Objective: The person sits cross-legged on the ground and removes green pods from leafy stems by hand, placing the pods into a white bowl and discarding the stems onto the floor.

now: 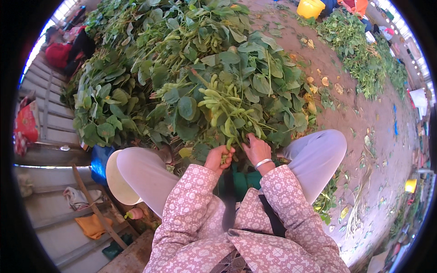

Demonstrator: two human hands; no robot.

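Note:
A large heap of green bean plants (153, 68) with leaves and pods lies in front of me. On its near side rests a stem thick with plump green pods (218, 102), reaching down to my hands. My left hand (220, 159) is closed around some green pods, part of them showing between the fingers. Just to its right, my right hand (257, 148), with a silver bangle at the wrist, has its fingers bent at the lower end of the stem; whether they grip it is hidden. Something green, partly covered, lies below between my knees.
A cream tub (117, 181) and a blue bag (101, 163) stand by my left knee. A wooden pole (97, 204) leans at the left. Another plant heap (355, 51), a yellow bucket (310, 8) and a person in orange (356, 6) are at upper right. A person in red (59, 54) sits upper left.

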